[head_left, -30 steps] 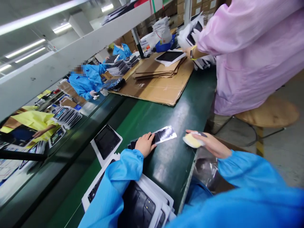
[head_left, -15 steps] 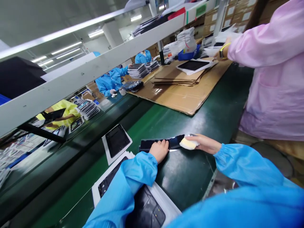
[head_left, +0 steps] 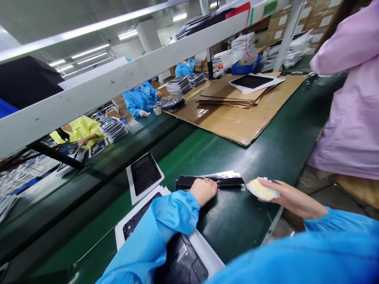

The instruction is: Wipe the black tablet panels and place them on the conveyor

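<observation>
On the near part of the green bench [head_left: 227, 228], your left hand [head_left: 203, 192], its pinch unclear, covers a thin black strip [head_left: 233, 182], likely light, bendable and best held by its edges, while your right [head_left: 297, 200] pinches a soft-looking pad [head_left: 261, 189].

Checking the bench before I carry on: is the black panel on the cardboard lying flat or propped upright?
Lying flat: the black panel, dark face up with white material around it, rests on the stacked cardboard sheets.

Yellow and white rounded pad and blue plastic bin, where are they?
Yellow and white rounded pad [head_left: 260, 191]: head view, on its yellow face.
Blue plastic bin [head_left: 238, 70]: head view, on its side wall.
</observation>
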{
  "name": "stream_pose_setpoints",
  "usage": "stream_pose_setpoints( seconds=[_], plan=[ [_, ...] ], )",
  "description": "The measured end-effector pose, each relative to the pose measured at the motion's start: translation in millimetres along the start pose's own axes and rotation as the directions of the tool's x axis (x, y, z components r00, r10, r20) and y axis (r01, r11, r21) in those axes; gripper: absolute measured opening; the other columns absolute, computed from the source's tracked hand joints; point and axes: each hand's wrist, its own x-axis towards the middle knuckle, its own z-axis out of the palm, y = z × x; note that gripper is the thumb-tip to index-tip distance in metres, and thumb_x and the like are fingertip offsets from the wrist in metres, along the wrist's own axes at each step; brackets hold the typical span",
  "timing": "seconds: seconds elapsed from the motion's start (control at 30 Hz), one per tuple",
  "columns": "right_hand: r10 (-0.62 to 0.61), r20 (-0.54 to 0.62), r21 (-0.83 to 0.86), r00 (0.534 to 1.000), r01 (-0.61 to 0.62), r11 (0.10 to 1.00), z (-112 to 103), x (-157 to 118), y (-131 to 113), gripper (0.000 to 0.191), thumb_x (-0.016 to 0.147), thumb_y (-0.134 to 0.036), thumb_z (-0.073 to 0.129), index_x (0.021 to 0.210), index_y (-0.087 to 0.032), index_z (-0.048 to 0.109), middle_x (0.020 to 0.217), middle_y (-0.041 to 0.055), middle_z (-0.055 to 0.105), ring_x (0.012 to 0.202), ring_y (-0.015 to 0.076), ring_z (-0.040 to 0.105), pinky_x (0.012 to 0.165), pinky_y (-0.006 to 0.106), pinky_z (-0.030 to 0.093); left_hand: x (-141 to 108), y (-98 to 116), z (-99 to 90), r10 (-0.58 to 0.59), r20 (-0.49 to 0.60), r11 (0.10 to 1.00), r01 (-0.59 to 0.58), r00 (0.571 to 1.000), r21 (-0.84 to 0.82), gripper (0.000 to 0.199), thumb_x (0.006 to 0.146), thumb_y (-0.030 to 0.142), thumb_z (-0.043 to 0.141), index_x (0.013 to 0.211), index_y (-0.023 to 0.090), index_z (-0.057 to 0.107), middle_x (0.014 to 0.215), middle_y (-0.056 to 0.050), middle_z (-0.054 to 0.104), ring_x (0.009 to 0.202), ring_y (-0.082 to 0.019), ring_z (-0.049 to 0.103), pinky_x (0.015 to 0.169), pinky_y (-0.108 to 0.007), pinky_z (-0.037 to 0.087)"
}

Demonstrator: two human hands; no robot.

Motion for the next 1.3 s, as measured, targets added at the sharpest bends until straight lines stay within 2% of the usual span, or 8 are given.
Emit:
stream_pose_setpoints(
  seconds=[0.13, 0.23, 0.43, 0.6, 0.8, 1.0, 1.1, 1.3],
  plan=[
    [0.107, 0.191, 0.181, 0.976, -0.142, 0.973, 4.7, -7.9, 7.9, 0.019, 0.078, -0.030, 0.068, 0.092, -0.020, 0.075, 0.115, 0.0089, 0.071, 0.109, 0.0287, 0.065, 0.081, 0.041, 0.061, -4.1, 3.8, -4.6, 0.005, -0.028, 1.000, -0.005, 1.000, 0.020, 0.023, 0.089, 0.005, 0.045, 0.088, 0.009, 0.067, 0.080, -0.014, 0.067, 0.079, -0.025, 0.065, 0.057, -0.031, 0.044],
    [0.104, 0.268, 0.279, 0.958, -0.180, 0.943, 20.1, -2.6, 14.7, 0.014, 0.080, -0.025, 0.067, 0.089, -0.017, 0.075, 0.105, 0.0094, 0.074, 0.106, 0.0289, 0.066, 0.085, 0.041, 0.060, -7.4, 7.4, -7.1, 0.018, -0.051, 1.000, -0.017, 0.999, 0.026, 0.025, 0.091, 0.006, 0.042, 0.089, 0.011, 0.067, 0.081, -0.013, 0.066, 0.081, -0.024, 0.064, 0.061, -0.031, 0.045],
    [0.008, 0.219, 0.316, 0.976, -0.079, 0.945, 47.2, 20.6, 27.4, 0.008, 0.079, -0.017, 0.067, 0.077, -0.017, 0.074, 0.088, 0.0053, 0.077, 0.080, 0.0164, 0.072, 0.074, 0.022, 0.060, -14.8, 5.6, -6.6, -0.092, -0.082, 0.996, 0.092, 0.992, -0.001, 0.025, 0.095, 0.013, 0.040, 0.106, 0.015, 0.062, 0.095, -0.010, 0.066, 0.089, -0.022, 0.063, 0.068, -0.030, 0.048],
    [-0.028, 0.256, 0.277, 0.966, -0.046, 0.960, 58.2, 26.5, 34.3, 0.011, 0.068, -0.025, 0.078, 0.077, -0.019, 0.075, 0.085, 0.0029, 0.077, 0.080, 0.0169, 0.072, 0.071, 0.019, 0.058, -24.6, 2.4, -6.2, -0.256, -0.023, 0.965, 0.254, 0.966, -0.067, 0.023, 0.093, 0.014, 0.044, 0.108, 0.015, 0.061, 0.098, -0.009, 0.068, 0.086, -0.022, 0.065, 0.063, -0.029, 0.049],
    [-0.090, 0.292, 0.212, 0.952, 0.028, 0.977, 72.0, 26.4, 37.8, 0.031, 0.056, -0.046, 0.084, 0.072, -0.022, 0.073, 0.085, 0.0018, 0.077, 0.084, 0.0199, 0.070, 0.077, 0.023, 0.055, -31.8, 20.7, -6.8, -0.192, 0.027, 0.970, 0.194, 0.981, -0.149, 0.032, 0.095, 0.014, 0.039, 0.122, 0.015, 0.056, 0.105, -0.011, 0.067, 0.091, -0.023, 0.064, 0.065, -0.033, 0.051],
    [-0.128, 0.338, 0.097, 0.933, 0.101, 0.990, 69.2, 27.7, 32.1, 0.039, 0.050, -0.052, 0.085, 0.071, -0.021, 0.072, 0.079, 0.0040, 0.075, 0.082, 0.0241, 0.069, 0.082, 0.031, 0.054, -38.8, 23.2, -6.2, -0.182, 0.089, 0.952, 0.198, 0.979, -0.233, 0.025, 0.088, 0.009, 0.047, 0.103, 0.013, 0.068, 0.099, -0.014, 0.069, 0.095, -0.027, 0.064, 0.073, -0.036, 0.051],
    [-0.129, 0.359, 0.030, 0.924, 0.127, 0.991, 66.8, 27.3, 29.0, 0.038, 0.054, -0.053, 0.083, 0.072, -0.021, 0.071, 0.078, 0.0045, 0.075, 0.080, 0.0247, 0.069, 0.081, 0.034, 0.054, -46.5, 6.2, -18.2, -0.291, 0.109, 0.902, 0.310, 0.951, -0.301, 0.026, 0.083, 0.006, 0.051, 0.099, 0.015, 0.070, 0.099, -0.012, 0.071, 0.094, -0.027, 0.066, 0.073, -0.034, 0.051],
    [-0.126, 0.408, -0.101, 0.904, 0.182, 0.978, 66.5, 25.2, 26.0, 0.043, 0.056, -0.058, 0.079, 0.076, -0.021, 0.071, 0.080, 0.0049, 0.074, 0.083, 0.0258, 0.068, 0.081, 0.035, 0.053, -42.2, -10.5, -37.5, -0.453, 0.091, 0.709, 0.421, 0.887, -0.566, 0.020, 0.089, 0.035, 0.055, 0.098, 0.025, 0.070, 0.089, 0.002, 0.074, 0.083, -0.017, 0.069, 0.073, -0.026, 0.051]
  ],
)
